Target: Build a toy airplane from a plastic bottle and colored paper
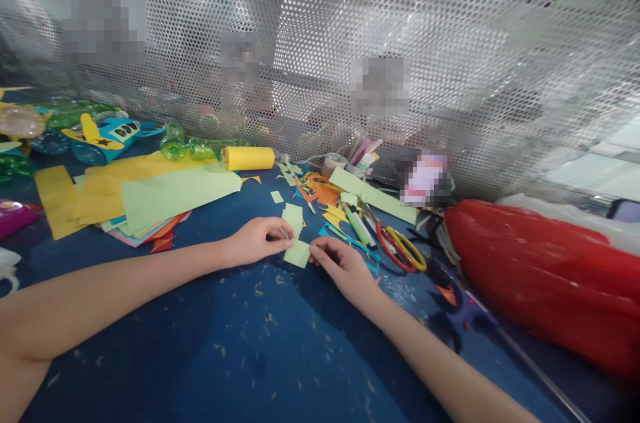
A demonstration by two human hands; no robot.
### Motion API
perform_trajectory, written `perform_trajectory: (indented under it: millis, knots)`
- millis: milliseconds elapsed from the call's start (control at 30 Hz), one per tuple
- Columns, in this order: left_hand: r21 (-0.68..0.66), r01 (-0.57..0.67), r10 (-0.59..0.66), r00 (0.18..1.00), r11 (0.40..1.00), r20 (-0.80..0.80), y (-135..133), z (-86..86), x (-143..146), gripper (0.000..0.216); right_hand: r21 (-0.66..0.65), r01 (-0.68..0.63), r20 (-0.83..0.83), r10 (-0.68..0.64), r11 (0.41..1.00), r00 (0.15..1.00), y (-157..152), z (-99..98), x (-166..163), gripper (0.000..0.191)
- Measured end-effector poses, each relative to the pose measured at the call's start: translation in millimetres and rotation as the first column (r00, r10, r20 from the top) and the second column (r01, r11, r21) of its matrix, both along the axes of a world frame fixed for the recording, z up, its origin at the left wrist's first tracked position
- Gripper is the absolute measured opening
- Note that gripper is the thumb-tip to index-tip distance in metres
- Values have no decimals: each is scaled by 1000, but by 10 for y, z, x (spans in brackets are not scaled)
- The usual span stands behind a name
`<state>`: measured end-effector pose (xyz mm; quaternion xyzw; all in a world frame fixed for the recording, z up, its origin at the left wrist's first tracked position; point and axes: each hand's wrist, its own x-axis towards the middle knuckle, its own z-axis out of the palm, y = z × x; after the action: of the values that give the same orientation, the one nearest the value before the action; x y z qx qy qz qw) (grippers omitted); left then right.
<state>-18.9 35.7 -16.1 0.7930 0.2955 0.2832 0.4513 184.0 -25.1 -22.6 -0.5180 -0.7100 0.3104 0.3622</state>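
A small piece of light green paper [298, 255] is held between my two hands, just above the blue tabletop. My left hand [257, 241] pinches it at its upper left side, fingers closed. At the right edge of the same piece, the thumb and fingers of my right hand [345, 268] are closed together. Directly behind it is another light green strip [293, 216]; I cannot tell whether the two are joined. Scissors with red and yellow handles [405, 248] lie to the right of my right hand, beside green and white markers [357, 226].
Left stands a stack of coloured paper [175, 193], with a blue and yellow bottle plane [113, 136] behind. A yellow-wrapped bottle [249, 158] and paper scraps [320, 188] lie ahead. A purple glue gun [467, 310] and red plastic bag [540, 270] are right. Perforated metal mesh [310, 30] bounds the back.
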Motion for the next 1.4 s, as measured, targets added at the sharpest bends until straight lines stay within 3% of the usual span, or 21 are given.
perform_trajectory:
  millis: [300,933,1167,1400]
  knots:
    - [-10,9,-9,1000,1000,11,14,-12,-1,13,-23,22,-132,-25,999,991,37,3,-26,34]
    - [2,19,-19,1000,1000,-13,27,-40,-1,18,-34,-4,-75,1,999,997,35,-40,-2,34]
    - [-2,39,-39,998,999,-46,12,-35,-1,21,-7,-42,-5,42,999,999,-14,-20,-17,17]
    - [19,13,-13,1000,1000,-21,-4,-12,3,23,24,5,-101,-3,1000,995,7,-39,-2,14]
